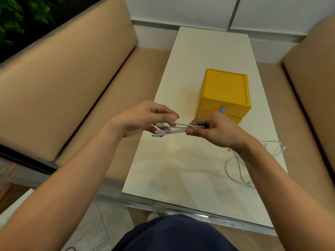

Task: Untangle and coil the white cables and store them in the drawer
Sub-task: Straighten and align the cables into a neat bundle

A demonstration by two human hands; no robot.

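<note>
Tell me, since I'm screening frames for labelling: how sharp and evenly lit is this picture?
Head view: the folded white cable bundle, left hand and right hand are fairly sharp; the tan cushioned bench at right is blurred; soft light throws faint shadows on the white rectangular table.

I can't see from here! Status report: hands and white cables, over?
Left hand and right hand grip folded white cable. Yellow drawer box shut. Another cable loose on table.

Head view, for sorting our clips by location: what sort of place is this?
Probably a lounge or café-style seating booth: tan padded benches flank a narrow white table, with leafy plants behind the left bench.
</note>
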